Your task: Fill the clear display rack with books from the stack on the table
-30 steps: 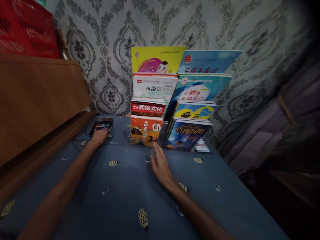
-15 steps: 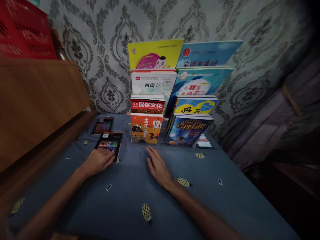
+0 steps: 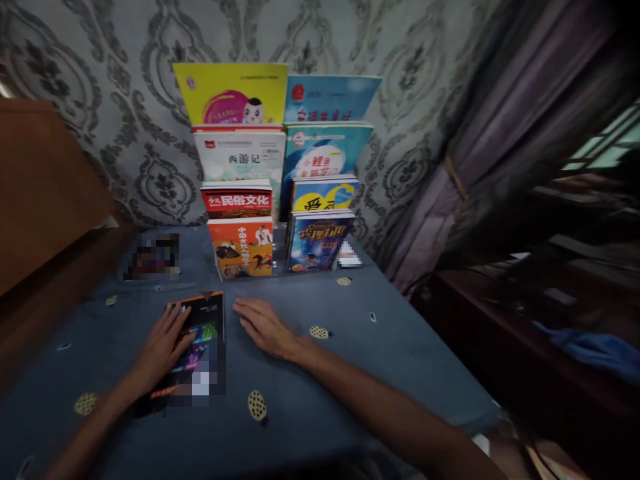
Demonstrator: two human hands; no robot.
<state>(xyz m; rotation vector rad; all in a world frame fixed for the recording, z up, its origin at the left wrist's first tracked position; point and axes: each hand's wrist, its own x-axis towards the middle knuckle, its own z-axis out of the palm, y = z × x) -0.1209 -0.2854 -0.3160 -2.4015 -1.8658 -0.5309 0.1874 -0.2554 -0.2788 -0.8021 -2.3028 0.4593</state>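
Note:
A black book (image 3: 213, 343) with a colourful picture on its cover lies flat on the dark blue cloth, partly blurred out by a mosaic. My left hand (image 3: 160, 343) rests on its left side, fingers stretched out over the cover. To the right of the book, my right hand (image 3: 265, 327) is open and holds nothing, its fingertips a little way off the book's edge. Behind both hands stand two columns of upright books in tiers, with an orange book (image 3: 257, 240) at the left front and a dark blue book (image 3: 320, 240) at the right front.
A pixelated dark item (image 3: 153, 257) lies at the back left, beside a wooden cabinet (image 3: 45, 187). Near the right column sits a small white item (image 3: 349, 255). Patterned wallpaper closes off the back; a tied curtain (image 3: 430, 220) hangs beyond the table's right edge.
The black book has slid towards me under my left hand, showing more of its cover. My right hand has drawn back from the orange book. The view has turned to the right.

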